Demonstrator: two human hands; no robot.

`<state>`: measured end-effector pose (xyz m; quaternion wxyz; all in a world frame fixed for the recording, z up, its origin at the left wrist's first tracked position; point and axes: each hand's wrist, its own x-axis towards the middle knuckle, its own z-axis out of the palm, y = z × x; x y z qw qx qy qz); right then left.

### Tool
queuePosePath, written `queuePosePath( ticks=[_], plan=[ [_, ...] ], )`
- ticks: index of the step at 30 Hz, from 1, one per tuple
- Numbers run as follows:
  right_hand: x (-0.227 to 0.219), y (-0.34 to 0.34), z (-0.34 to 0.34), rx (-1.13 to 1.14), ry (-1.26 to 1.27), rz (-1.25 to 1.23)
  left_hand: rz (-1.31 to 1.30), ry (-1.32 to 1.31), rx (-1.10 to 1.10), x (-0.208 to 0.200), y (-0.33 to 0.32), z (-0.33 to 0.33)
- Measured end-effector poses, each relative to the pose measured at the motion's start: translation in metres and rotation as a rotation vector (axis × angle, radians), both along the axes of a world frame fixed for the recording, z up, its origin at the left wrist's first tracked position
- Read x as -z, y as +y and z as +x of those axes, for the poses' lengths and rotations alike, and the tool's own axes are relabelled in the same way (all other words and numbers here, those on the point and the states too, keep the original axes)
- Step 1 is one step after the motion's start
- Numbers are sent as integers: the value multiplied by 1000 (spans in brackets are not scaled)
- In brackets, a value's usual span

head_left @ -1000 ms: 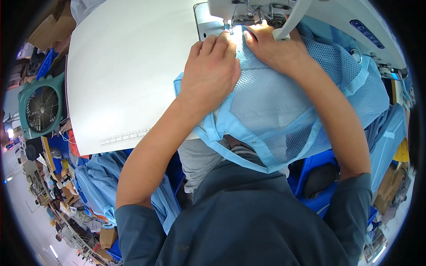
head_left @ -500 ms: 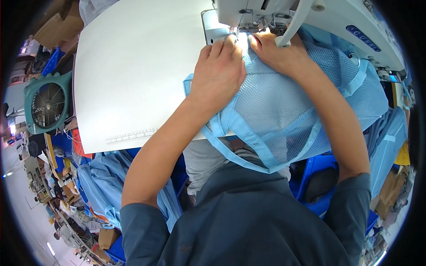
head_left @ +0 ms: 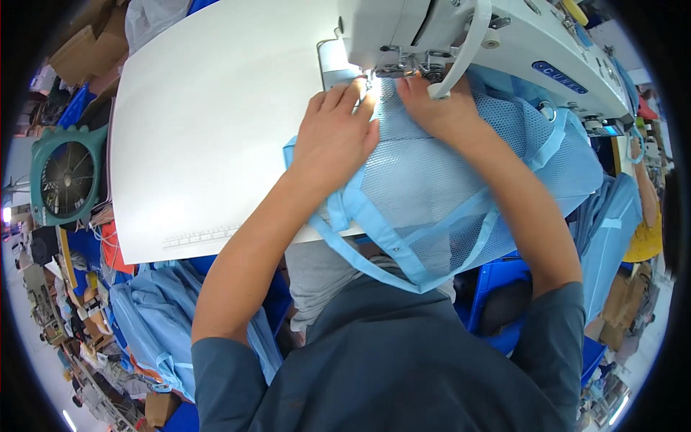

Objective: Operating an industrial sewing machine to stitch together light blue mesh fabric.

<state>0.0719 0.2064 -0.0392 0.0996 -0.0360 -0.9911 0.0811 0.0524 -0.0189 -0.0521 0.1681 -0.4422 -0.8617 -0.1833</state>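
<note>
Head view, looking down. Your left hand (head_left: 337,137) lies palm-down and flat on the light-blue mesh piece (head_left: 439,180), fingers together and extended toward the needle area of the white sewing machine (head_left: 461,36); this grip presses the fabric to the counter (head_left: 216,129) rather than closing round it. Your right hand (head_left: 435,108) rests just across the seam line, fingertips touching the mesh directly below the presser foot (head_left: 392,72). Whether this grip pinches a fold or only presses cannot be told, since the machine's white strap (head_left: 468,43) crosses in front of the fingers.

The key relation: the mesh edge under the foot lies directly ahead of both grips, a little nearer the right one. The long axis of the piece runs from the needle back toward your body, where the binding tape (head_left: 360,252) hangs off the near counter edge. Both forearms converge on the foot, the left from the near left, the right from the near right. More blue fabric (head_left: 144,317) lies heaped low on your left, beyond a teal fan (head_left: 65,176).
</note>
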Motion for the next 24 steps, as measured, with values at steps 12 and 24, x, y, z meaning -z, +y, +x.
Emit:
queuePosePath(
  ticks=[12,24],
  plan=[
    [-64,7,57,-101,-289,399,-125,-112,49,-8,-20,9],
    [-89,-4,137,-94,-395,-115,-41,-501,-24,-30,-29,69]
  ],
)
